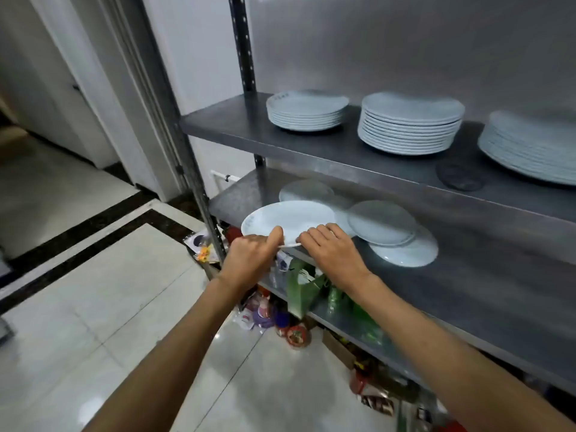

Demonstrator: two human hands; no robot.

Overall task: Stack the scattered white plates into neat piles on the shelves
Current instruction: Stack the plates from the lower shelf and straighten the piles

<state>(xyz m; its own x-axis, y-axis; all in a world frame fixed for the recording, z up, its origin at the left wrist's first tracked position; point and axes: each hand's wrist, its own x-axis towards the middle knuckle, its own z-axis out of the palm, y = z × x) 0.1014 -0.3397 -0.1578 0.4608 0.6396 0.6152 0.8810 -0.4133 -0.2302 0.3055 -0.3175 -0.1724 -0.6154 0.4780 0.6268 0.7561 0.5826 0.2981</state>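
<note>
Held plate: a round white plate with a faint blue rim pattern (288, 221) sits at the front left corner of the grey metal lower shelf (467, 275), its near rim over the shelf edge and between the two hands.
Left hand: the left hand (249, 260) pinches the near rim, thumb on top and the other fingers curled under, so I judge a firm hold; the fingertips below are hidden.
Right hand: the right hand (330, 247) lies just beside the left, fingers pressed together and bent over the same rim; whether they press under it I cannot tell.
Loose plates: beyond the right fingertips two overlapping round white plates (392, 235) lie askew, and a further white plate at the back (307, 190) shows past the held one.
Finished piles: on the grey metal upper shelf (280, 132), well above the knuckles, stand a short left pile of white plates (307, 112), a taller middle pile (410, 124) and a wide right pile (530, 148).
Step in hand, as I judge it: lifting or sliding this plate to join a pile.
Doing it well: keep the plate level, move one hand to the far side of the rim for balance, clear the upper shelf's front lip, and lower it centred so rims line up.
Risk: both grips share one side, so the far edge may dip and knock the back plate.
</note>
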